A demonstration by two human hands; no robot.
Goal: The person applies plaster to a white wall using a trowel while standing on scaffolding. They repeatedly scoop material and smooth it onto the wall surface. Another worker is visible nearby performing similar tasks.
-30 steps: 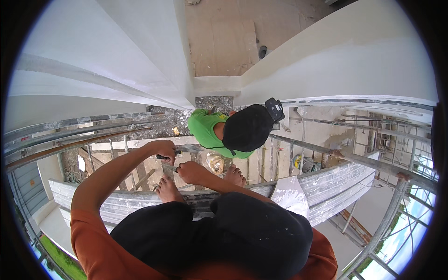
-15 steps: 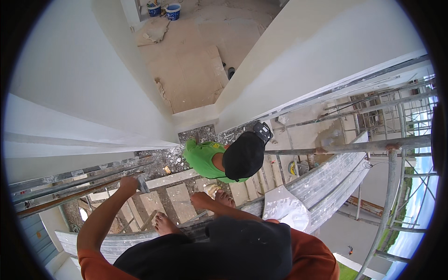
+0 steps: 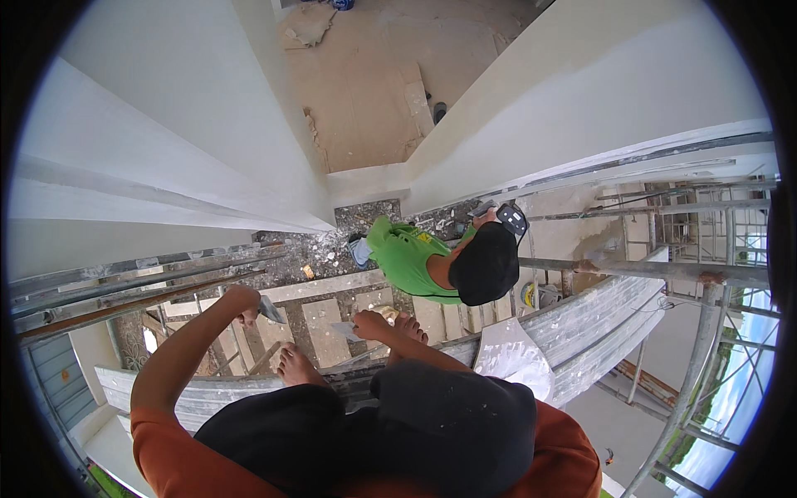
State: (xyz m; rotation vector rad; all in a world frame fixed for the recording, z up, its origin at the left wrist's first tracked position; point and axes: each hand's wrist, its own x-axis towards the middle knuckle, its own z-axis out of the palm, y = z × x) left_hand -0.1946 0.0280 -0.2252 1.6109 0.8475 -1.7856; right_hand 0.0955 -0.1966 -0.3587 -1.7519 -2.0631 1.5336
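Observation:
My left hand is closed round a putty knife, its grey blade pointing to the right, above the planks. My right hand is closed too, near my right foot. From it a thin, pale, flat blade sticks out to the left; its handle is hidden in my fingers. A small whitish-yellow lump shows just beyond that hand. My left foot is bare. Beside my right arm lies a white-smeared board on the metal scaffold deck.
A co-worker in a green shirt and black cap bends close ahead, a hand at a flat tool by the wall. Pale walls rise on both sides. Scaffold pipes cross at right, others at left. Debris litters the ledge.
The putty knife's blade has turned from pointing down to pointing right. The pale blade at my right hand now shows. The co-worker has shifted right, and the view has tilted slightly.

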